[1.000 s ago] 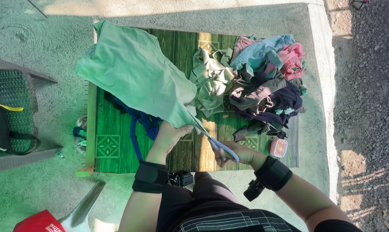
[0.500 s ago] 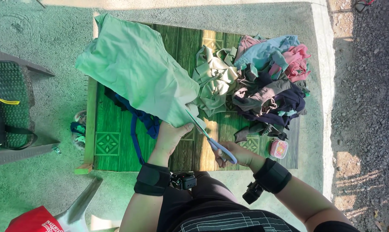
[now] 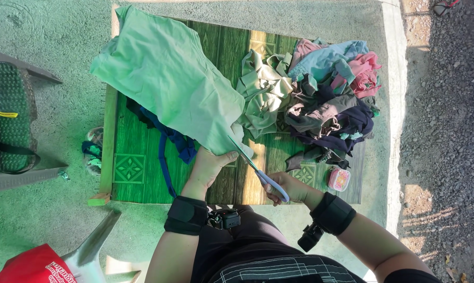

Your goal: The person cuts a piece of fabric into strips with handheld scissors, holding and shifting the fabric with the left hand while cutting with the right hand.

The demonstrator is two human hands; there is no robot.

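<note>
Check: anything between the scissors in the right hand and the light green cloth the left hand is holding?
Nothing visible. The scissors in the right hand already reach the light green cloth edge beside the left hand, which pinches it. The clothes pile sits off to the right.

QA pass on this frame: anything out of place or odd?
Mostly normal. One oddity: a blue garment lies half-buried under the light green cloth, its strap trailing across the green table. Clothes pile is jumbled but contained.

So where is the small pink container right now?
Head view, right side: the small pink container sits on the green mat, below the clothes pile, beside the right hand.
</note>
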